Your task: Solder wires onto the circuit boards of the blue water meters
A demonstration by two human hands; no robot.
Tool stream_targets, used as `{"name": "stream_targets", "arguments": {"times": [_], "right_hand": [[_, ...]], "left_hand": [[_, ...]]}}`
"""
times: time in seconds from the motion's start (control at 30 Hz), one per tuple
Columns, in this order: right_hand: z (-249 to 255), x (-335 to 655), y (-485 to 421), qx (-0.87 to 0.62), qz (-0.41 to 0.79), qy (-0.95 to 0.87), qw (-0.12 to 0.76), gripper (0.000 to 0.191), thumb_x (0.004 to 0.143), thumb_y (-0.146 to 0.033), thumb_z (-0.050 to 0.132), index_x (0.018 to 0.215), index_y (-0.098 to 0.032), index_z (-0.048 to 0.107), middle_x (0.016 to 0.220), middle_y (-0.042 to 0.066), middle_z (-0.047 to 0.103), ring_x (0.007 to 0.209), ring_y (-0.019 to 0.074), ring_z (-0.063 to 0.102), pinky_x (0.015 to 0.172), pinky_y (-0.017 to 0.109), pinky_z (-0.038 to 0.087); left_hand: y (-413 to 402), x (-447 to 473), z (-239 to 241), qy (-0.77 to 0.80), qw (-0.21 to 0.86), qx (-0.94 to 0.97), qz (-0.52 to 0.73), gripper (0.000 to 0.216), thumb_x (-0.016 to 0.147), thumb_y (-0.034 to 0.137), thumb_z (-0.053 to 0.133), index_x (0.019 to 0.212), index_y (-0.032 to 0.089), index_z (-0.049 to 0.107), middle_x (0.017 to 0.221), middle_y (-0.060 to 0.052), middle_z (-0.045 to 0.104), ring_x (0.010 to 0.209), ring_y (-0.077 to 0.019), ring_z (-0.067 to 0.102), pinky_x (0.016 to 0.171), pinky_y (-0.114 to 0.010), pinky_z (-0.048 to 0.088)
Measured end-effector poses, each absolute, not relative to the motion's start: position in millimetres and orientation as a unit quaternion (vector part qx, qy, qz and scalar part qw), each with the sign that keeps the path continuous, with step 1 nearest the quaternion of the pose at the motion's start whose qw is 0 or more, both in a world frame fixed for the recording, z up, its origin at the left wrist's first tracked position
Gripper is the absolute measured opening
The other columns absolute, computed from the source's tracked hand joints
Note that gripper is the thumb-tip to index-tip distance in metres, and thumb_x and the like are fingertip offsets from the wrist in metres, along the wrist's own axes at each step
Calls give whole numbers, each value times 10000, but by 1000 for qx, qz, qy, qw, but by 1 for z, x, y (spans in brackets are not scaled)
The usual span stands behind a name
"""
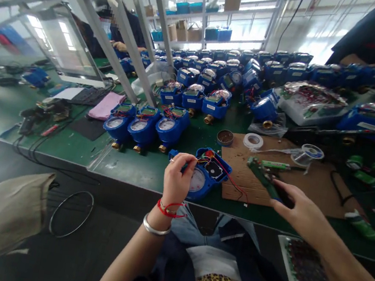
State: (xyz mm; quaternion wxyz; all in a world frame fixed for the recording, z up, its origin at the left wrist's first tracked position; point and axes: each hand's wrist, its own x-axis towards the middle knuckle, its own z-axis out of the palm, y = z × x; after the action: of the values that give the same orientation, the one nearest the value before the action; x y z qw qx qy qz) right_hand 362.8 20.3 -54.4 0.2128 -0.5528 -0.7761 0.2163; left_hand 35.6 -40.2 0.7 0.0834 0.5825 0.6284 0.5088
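Observation:
An open blue water meter (208, 175) with a white dial and red and black wires sits at the green bench's near edge. My left hand (176, 179), with a red string and a silver bangle at the wrist, is closed in a pinch on the meter's wires at its left side. My right hand (293, 206) reaches over the brown cardboard mat (313, 183), fingers curled around the dark handle of a green soldering tool (263, 178) that lies on the mat.
Rows of blue meters (195, 96) fill the bench behind. A solder tin (225, 137), tape roll (253, 141) and solder spool (309, 153) sit by the mat. A tray of circuit boards (306, 268) is at lower right. Other people work at the back left and top right.

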Motion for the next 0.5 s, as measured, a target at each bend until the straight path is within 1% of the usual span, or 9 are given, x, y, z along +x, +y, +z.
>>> {"name": "stream_targets", "arguments": {"times": [0.07,0.13,0.27,0.33,0.4,0.5], "right_hand": [[-68,355,21,-555,137,-796,200,593,739,-397,610,1279,-156,565,1233,155,593,1146,338,574,1020,493,446],[-79,353,21,-547,90,-807,204,593,742,-391,622,1278,-143,563,1220,169,588,1160,342,555,1013,508,442],[-85,365,31,-518,96,-820,226,538,839,-456,573,1298,-175,545,1295,146,561,1226,302,513,1047,488,416],[-86,381,45,-531,87,-808,238,491,883,-462,516,1282,-180,557,1320,135,546,1241,288,503,1067,477,392],[-92,399,64,-559,54,-794,233,494,892,-468,489,1261,-152,575,1327,159,534,1247,307,491,1068,486,373],[-108,420,94,-572,29,-794,205,639,851,-528,524,1290,-65,554,1378,253,472,1288,376,433,1080,502,325]], "left_hand": [[-40,36,0,631,84,580,508,128,915,275,543,868,199,635,870,-30,652,848,-159,596,809,-280,451],[-39,36,-2,640,83,574,505,136,909,293,550,869,202,642,865,-27,658,834,-160,603,809,-285,459],[-37,33,-6,660,108,538,514,156,889,339,574,880,207,658,865,-25,683,824,-164,628,810,-295,477],[-34,29,-6,656,153,509,536,176,877,358,584,896,200,659,864,-34,695,828,-171,643,790,-298,493],[-30,23,-2,637,211,477,568,191,867,363,588,896,186,655,855,-46,703,822,-174,657,775,-300,510],[-24,10,8,595,310,429,604,187,835,343,620,871,160,642,849,-63,720,785,-170,677,775,-311,528]]}}
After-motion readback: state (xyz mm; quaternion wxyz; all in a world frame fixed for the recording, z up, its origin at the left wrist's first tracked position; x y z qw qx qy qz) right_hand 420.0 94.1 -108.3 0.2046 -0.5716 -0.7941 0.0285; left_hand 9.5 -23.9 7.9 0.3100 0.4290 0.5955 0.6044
